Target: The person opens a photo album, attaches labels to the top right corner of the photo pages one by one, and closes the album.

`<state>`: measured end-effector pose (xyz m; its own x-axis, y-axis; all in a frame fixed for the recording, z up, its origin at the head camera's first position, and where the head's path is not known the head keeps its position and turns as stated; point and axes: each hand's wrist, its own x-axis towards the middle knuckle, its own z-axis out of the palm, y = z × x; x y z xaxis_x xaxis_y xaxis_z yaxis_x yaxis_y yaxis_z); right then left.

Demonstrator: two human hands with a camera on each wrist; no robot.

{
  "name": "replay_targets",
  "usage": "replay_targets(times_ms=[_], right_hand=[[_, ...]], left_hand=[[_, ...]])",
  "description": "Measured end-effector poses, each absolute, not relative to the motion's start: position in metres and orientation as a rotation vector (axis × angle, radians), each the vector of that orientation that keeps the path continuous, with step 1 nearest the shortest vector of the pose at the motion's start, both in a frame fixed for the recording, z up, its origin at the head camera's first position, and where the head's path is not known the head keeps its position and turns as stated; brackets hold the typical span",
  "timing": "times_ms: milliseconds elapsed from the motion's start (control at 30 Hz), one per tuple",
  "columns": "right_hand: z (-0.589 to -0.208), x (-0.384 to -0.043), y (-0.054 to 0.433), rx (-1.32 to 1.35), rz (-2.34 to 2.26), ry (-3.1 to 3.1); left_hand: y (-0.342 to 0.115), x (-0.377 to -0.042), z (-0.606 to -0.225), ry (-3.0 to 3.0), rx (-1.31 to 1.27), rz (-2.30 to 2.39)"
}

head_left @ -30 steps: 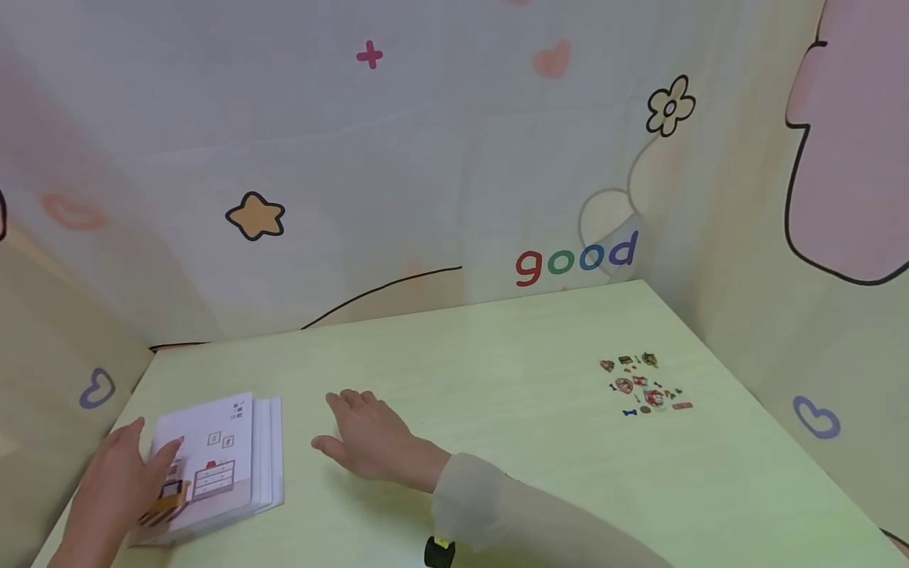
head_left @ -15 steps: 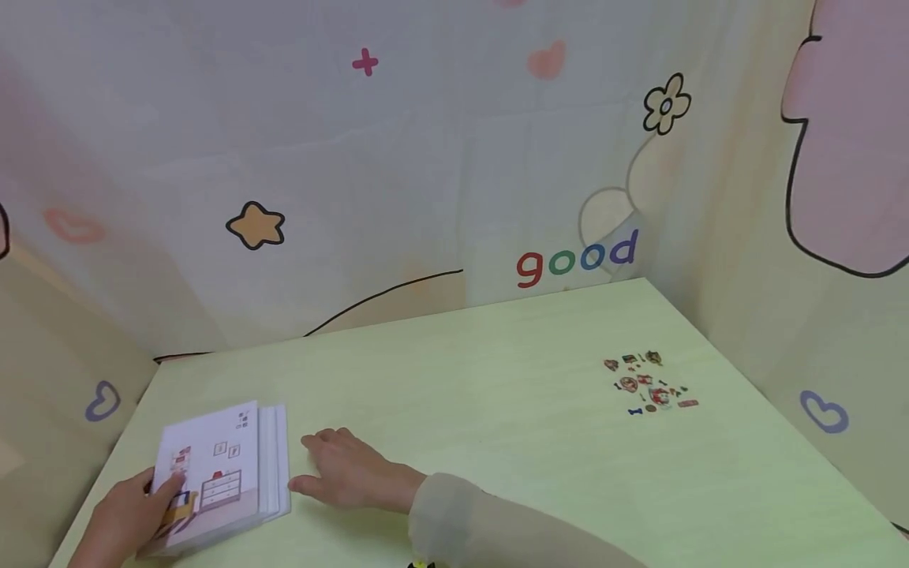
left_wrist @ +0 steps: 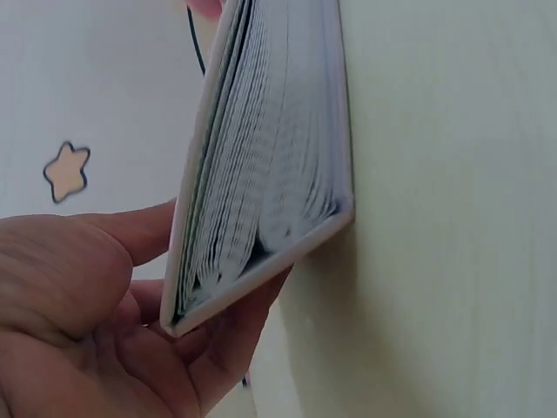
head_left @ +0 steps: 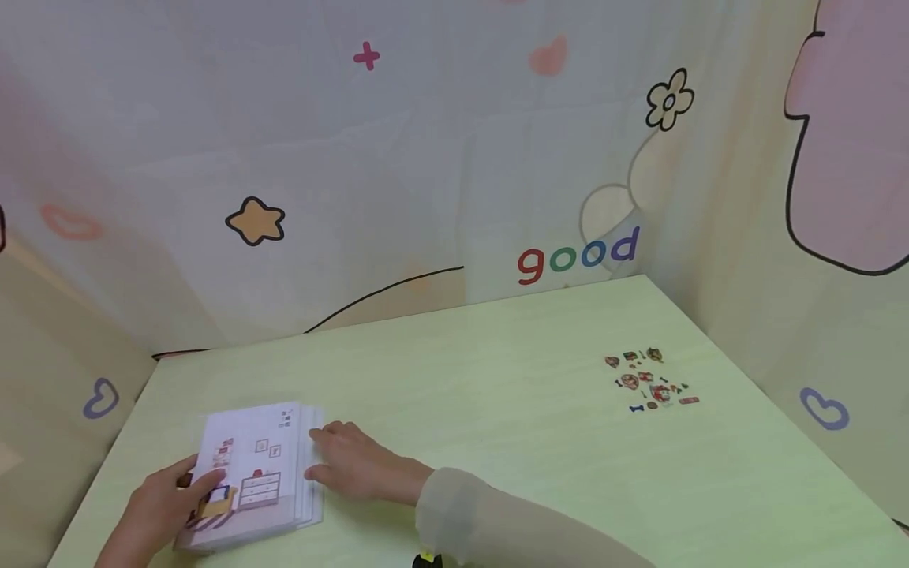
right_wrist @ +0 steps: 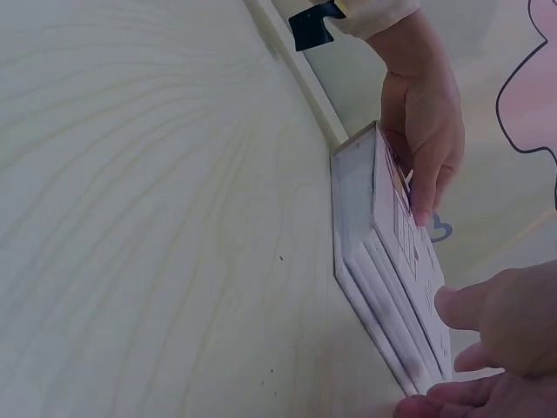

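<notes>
A thick book [head_left: 245, 473] with a white cover, printed with a chest of drawers and small picture frames, lies at the table's left. My left hand [head_left: 166, 501] grips its spine side, thumb on top of the cover and the other fingers round the spine. In the left wrist view the book's pages [left_wrist: 261, 157] fan slightly between the covers, and the left hand [left_wrist: 104, 305] wraps the spine. At the opposite long edge, my right hand [head_left: 362, 461] touches the book with thumb and fingers spread apart. The right wrist view shows the right hand [right_wrist: 500, 340] beside that edge.
Several small colourful stickers or cutouts [head_left: 652, 381] lie flat at the right of the pale green table [head_left: 483, 394]. A printed cloth wall [head_left: 398, 173] rises behind the table and along both sides. A black-and-yellow band [head_left: 428, 558] shows by the right sleeve.
My left hand has come down, taken hold of the book's spine side and shifted the book to the right. The right hand first moved left and now meets the book's edge.
</notes>
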<state>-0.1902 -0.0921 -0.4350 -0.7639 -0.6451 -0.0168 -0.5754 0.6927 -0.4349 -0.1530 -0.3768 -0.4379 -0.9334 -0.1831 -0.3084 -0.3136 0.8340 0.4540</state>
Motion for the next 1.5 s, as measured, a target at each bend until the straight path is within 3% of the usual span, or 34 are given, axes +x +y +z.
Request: replay_targets(times_ms=[500,767,1500], right_hand=[[-0.436,-0.203,-0.055,-0.931,-0.58,2.81],[-0.439,-0.212,-0.034,-1.041,-0.614,2.784],[-0.434,-0.22,-0.022,-0.962,-0.692,2.706]], left_hand=[[-0.292,-0.16,-0.432,2.729,-0.286,0.916],[-0.279,-0.16,-0.434,2.738,-0.25,0.95],[-0.263,-0.16,-0.432,2.761,-0.273,0.978]])
